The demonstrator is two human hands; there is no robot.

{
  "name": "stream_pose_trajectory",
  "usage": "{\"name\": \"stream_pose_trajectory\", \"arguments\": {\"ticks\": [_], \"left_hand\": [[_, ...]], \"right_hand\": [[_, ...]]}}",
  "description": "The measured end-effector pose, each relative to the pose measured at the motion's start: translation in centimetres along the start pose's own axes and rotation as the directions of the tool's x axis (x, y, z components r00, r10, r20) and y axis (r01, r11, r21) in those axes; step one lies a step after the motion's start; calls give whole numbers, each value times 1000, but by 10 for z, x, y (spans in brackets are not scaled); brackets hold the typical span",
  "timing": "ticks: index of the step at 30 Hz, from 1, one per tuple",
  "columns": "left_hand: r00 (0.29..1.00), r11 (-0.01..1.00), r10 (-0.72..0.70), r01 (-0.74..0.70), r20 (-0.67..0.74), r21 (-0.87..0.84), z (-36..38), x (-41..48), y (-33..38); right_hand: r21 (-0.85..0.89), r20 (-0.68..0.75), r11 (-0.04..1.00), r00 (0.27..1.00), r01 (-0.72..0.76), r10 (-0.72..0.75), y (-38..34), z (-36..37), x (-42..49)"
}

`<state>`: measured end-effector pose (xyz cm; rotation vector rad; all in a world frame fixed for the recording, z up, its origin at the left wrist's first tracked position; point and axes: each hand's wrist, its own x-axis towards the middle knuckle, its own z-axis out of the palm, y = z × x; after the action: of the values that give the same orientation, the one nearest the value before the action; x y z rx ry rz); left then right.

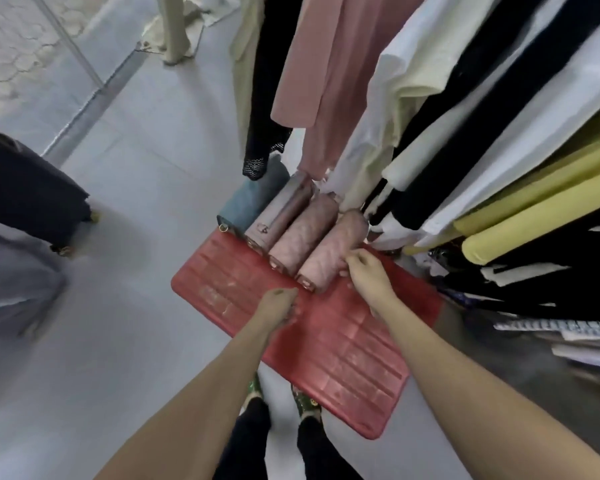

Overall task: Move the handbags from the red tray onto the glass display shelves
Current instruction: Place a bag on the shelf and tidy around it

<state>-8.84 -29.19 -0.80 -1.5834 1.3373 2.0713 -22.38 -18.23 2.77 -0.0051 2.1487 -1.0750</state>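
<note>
Grabbing pink bag (329, 252) off tray (343, 344) with right hand (368, 273) curled round it and left hand (279, 303) curled just beside, hold unclear; then likely lift straight up.

Open floor (136, 306) left of red tray (343, 341), hanging clothes (465, 150) crowding right, seemingly brushing handbags (302, 240)

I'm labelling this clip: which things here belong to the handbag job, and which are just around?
Job: red ribbed plastic tray; blue handbag; mauve zipped handbag; farther pink quilted handbag; nearer pink quilted handbag, gripped by right hand, left hand at its end.
Around: hanging clothes; grey floor; green patterned shoes.
</note>
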Motion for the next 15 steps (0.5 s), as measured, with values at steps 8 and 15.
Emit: {"name": "stream_pose_trajectory", "arguments": {"ticks": [8, 15], "left_hand": [[998, 997, -66, 66, 4, -40, 25, 76, -15], [996, 996, -45, 51, -78, 76, 36, 104, -18]], "right_hand": [[-160, 45, 987, 999, -7, 15, 27, 22, 39], [-245, 70, 969, 997, 6, 11, 34, 26, 51]]}}
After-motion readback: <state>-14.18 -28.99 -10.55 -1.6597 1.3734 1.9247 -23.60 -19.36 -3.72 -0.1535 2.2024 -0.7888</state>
